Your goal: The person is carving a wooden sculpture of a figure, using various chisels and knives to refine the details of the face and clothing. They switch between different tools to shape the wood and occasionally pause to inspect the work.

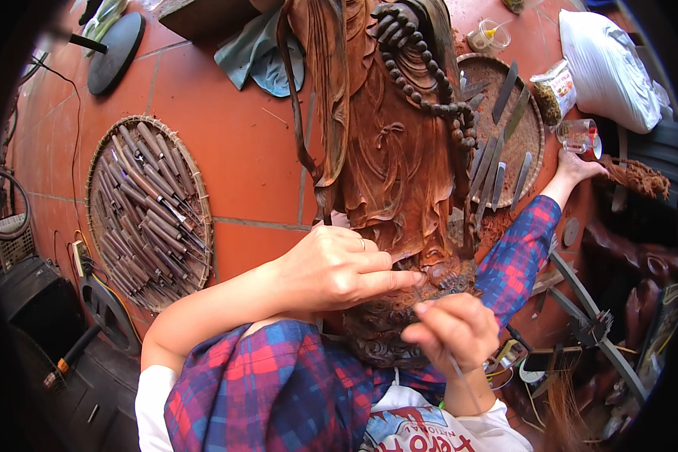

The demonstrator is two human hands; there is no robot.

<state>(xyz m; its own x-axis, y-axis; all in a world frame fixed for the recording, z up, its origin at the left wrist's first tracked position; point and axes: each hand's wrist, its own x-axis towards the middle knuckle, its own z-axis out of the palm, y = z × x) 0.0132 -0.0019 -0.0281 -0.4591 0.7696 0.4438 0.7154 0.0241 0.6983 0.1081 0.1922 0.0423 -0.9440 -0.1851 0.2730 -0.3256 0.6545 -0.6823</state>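
Observation:
A large brown wooden statue with carved robe folds and a bead string lies lengthwise before me, its base against my lap. My left hand, a ring on one finger, braces on its lower part. The index finger stretches to the carved base, while the other fingers bend over the wood and the thumb is hidden. Close to that fingertip, my right hand pinches a thin metal tool, whose shaft runs back along the wrist. What kind of tool it is, I cannot make out.
At left, a round woven tray holds several wood-handled carving tools. Another tray at right bears flat files. Beyond are a blue cloth, a white sack and a glass. Metal bars lie at lower right.

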